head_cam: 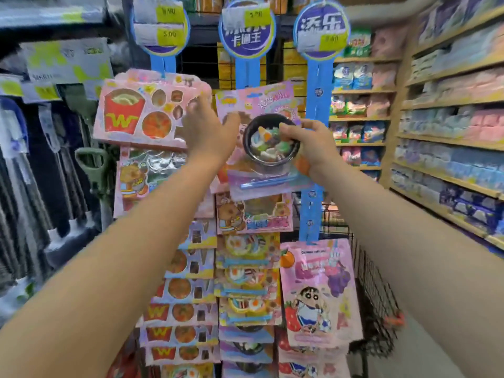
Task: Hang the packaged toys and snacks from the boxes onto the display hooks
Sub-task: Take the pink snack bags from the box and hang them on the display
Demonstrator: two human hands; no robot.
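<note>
One view, from the head: pinching the bowl pack (268,140) at its right edge with the right hand (306,141), holding it tilted in front of the middle blue strip (249,73), above the hanging packs (246,271). Reaching with the left hand (207,126), fingers spread and gripping nothing, towards the pack's top left corner, just beside the fries pack (136,113). Risking a drop from so slight a pinch, or knocking the fries pack loose; hook probably lost in blur.
</note>
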